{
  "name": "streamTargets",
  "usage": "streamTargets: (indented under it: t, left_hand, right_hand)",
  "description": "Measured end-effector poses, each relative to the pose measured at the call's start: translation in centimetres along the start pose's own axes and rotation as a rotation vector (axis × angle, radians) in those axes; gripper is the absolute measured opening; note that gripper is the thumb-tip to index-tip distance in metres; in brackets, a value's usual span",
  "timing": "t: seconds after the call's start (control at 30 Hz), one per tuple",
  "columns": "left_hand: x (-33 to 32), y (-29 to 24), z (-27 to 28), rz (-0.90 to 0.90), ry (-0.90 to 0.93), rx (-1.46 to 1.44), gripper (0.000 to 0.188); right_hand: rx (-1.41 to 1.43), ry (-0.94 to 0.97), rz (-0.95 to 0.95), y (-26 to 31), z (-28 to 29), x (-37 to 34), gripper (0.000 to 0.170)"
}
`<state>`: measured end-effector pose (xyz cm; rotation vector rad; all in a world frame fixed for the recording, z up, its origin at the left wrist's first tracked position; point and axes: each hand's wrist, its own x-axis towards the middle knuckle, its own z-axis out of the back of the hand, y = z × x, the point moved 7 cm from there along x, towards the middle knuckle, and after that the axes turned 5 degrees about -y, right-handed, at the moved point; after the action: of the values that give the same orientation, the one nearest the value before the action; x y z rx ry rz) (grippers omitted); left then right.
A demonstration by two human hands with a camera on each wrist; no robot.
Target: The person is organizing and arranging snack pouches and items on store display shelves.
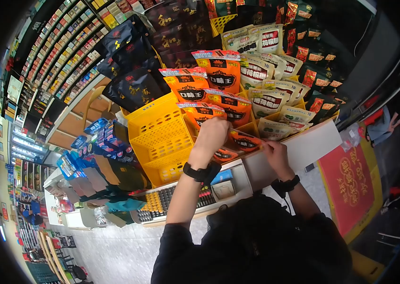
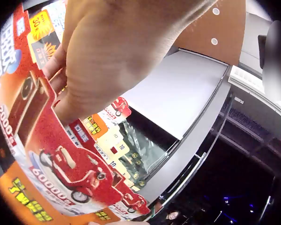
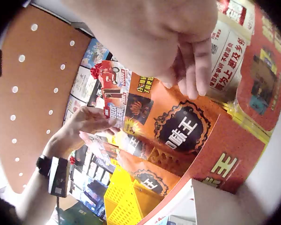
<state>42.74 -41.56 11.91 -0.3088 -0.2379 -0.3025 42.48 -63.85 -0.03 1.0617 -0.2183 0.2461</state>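
An orange snack bag (image 3: 178,124) with a black emblem stands in the front of the display, tilted, with a printed red scooter card (image 3: 113,77) along its top. My left hand (image 1: 214,135) pinches one upper corner of it; in the right wrist view, that left hand (image 3: 84,129) has its fingertips on the card's edge. At the bag's other side my right hand (image 1: 278,158) grips the edge, its fingers (image 3: 201,70) lying over the front. The left wrist view shows a scooter card (image 2: 75,173) close below my left hand (image 2: 117,51). More orange bags (image 1: 222,78) stand in rows behind.
Left of the orange bags is a yellow perforated bin (image 1: 155,125). Cream bags (image 1: 261,102) stand to the right, black bags (image 1: 136,90) to the left. Racks of lighters (image 1: 155,203) line the counter's front edge. A red mat (image 1: 351,189) lies on the floor.
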Motion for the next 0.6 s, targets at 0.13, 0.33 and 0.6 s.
streamTargets:
  t: [0.13,0.33,0.6]
  left_hand:
    - [-0.7,-0.5,1.6,0.068,-0.019,-0.056,0.014]
    - [-6.1,2.8,5.8,0.342,-0.615,-0.392,0.026]
    - [-12.0,10.5,-3.0,0.822,-0.697,-0.973,0.058]
  right_hand:
    - [-0.014,-0.054,-0.017,1.0,0.4,0.7,0.02]
    - [-0.123,0.094,-0.181,1.1,-0.3,-2.2,0.032]
    - [-0.26,0.19,-0.201,1.7,-2.7,-2.7,0.043]
